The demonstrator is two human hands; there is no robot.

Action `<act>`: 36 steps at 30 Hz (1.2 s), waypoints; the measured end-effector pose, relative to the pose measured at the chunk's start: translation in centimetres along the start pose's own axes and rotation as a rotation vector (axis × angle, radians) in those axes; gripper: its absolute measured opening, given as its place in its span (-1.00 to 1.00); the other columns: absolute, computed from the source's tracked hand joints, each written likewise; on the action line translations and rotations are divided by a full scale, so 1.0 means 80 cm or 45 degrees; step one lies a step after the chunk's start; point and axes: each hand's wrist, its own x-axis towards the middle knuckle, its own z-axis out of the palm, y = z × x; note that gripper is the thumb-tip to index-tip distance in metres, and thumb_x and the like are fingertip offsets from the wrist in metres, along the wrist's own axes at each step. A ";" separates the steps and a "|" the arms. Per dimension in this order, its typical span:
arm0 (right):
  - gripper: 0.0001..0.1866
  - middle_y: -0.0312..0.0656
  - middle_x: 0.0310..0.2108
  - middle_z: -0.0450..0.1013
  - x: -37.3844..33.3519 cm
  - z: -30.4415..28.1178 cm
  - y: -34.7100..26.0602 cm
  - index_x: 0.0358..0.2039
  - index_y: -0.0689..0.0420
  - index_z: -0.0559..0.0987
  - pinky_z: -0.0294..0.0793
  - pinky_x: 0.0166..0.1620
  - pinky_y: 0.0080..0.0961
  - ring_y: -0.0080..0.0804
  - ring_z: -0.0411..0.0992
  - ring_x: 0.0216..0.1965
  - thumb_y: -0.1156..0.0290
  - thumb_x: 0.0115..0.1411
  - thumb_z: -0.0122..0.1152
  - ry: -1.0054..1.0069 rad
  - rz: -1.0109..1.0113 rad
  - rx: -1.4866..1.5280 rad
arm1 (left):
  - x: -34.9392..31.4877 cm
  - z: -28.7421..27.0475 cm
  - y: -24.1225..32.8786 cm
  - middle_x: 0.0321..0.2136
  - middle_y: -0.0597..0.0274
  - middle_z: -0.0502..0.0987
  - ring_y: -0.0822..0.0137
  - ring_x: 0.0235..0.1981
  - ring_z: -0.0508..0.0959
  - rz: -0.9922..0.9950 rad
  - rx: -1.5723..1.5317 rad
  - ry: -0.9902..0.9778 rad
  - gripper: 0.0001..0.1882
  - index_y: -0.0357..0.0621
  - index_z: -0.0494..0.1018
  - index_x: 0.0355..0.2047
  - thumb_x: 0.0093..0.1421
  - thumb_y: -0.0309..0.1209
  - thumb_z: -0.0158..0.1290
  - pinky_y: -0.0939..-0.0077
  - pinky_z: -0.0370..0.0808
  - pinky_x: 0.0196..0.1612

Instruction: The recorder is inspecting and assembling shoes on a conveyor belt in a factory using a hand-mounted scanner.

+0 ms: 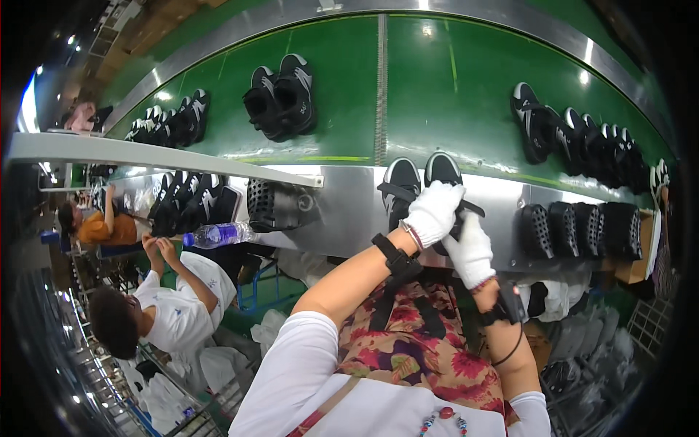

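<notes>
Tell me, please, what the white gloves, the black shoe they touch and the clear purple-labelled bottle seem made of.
White knitted-looking gloves: probably cotton-like yarn, matt; they wrinkle softly.
Black shoe with pale toe edge: perhaps fabric upper, dull, little shine; weave unclear.
Clear purple-labelled bottle: likely plastic, glossy; transparent.

From remote post I worked with one view, head-worn. Lens sat at wearer's head height, facing down and forward; picture stood upright, unmirrored. Floral garment point(400, 331) on wearer's torso showed close, at lower middle. Left hand point(435, 211) and right hand point(472, 251) showed near, just right of centre. Green work surface point(473, 95) spanned upper part, beyond hands. Fisheye bent its metal rail point(582, 54) into arc; dark rim closed corners. Leftward, I saw co-worker point(178, 320), side-on, well apart.
</notes>
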 end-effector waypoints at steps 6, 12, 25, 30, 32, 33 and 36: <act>-0.39 -0.11 -0.19 0.55 0.038 0.091 0.124 0.02 0.04 0.48 0.56 -0.02 -0.27 -0.03 0.56 -0.15 0.14 -0.04 0.47 0.221 -0.056 0.568 | 0.006 0.013 0.026 -0.31 -0.01 0.56 -0.06 -0.20 0.54 0.030 0.138 0.028 -0.69 -0.09 0.50 -0.17 0.03 -0.53 0.06 0.07 0.50 -0.12; -0.57 0.02 -0.20 0.53 0.052 0.028 0.055 -0.10 0.10 0.50 0.56 -0.10 -0.12 0.09 0.55 -0.18 0.07 0.13 0.26 -0.088 0.011 -0.052 | -0.017 0.004 0.019 -0.15 -0.10 0.58 -0.09 -0.05 0.55 -0.014 -0.116 0.276 -0.50 -0.23 0.46 0.06 0.04 -0.56 0.12 0.14 0.50 0.02; -0.56 0.06 0.01 0.47 0.144 0.025 0.098 0.03 0.21 0.50 0.34 0.16 -0.08 0.07 0.39 0.07 0.20 0.24 0.16 0.216 -0.596 -0.543 | -0.406 0.072 -0.023 -0.18 -0.06 0.61 -0.01 -0.14 0.59 -1.321 -0.169 0.660 -0.76 -0.29 0.53 -0.09 0.34 -0.40 0.01 0.23 0.50 0.01; -0.53 0.03 -0.05 0.49 0.143 0.053 0.090 0.05 0.16 0.50 0.32 0.18 -0.09 0.01 0.40 0.06 0.27 0.14 0.27 0.047 -0.475 -0.740 | -0.572 0.196 -0.056 -0.21 -0.06 0.63 -0.11 -0.11 0.59 -1.954 -0.012 0.205 -0.74 -0.14 0.55 -0.12 0.27 -0.30 0.00 0.06 0.51 0.00; -0.55 0.04 -0.08 0.49 0.156 0.054 0.124 0.02 0.21 0.49 0.34 0.16 -0.07 0.03 0.40 0.04 0.32 0.14 0.26 0.135 -0.605 -0.779 | -0.597 0.243 -0.057 -0.21 -0.05 0.62 -0.13 -0.11 0.59 -2.014 -0.057 -0.105 -0.72 -0.09 0.54 -0.10 0.24 -0.27 0.03 0.03 0.51 0.01; -0.56 0.05 -0.10 0.48 0.160 0.059 0.133 0.01 0.23 0.49 0.34 0.15 -0.05 0.06 0.40 0.03 0.34 0.13 0.25 0.144 -0.599 -0.809 | -0.601 0.265 -0.057 -0.19 -0.06 0.62 -0.15 -0.10 0.58 -2.016 -0.108 -0.245 -0.70 -0.07 0.53 -0.08 0.23 -0.26 0.04 0.02 0.50 0.02; -0.56 0.05 -0.10 0.48 0.141 0.041 0.150 0.01 0.23 0.49 0.34 0.16 -0.05 0.06 0.40 0.03 0.34 0.12 0.25 0.112 -0.601 -0.807 | -0.613 0.325 -0.053 0.20 0.06 0.38 -0.03 0.22 0.38 -1.954 -0.240 -0.601 -0.45 0.10 0.31 0.22 0.19 -0.31 0.06 -0.04 0.42 0.13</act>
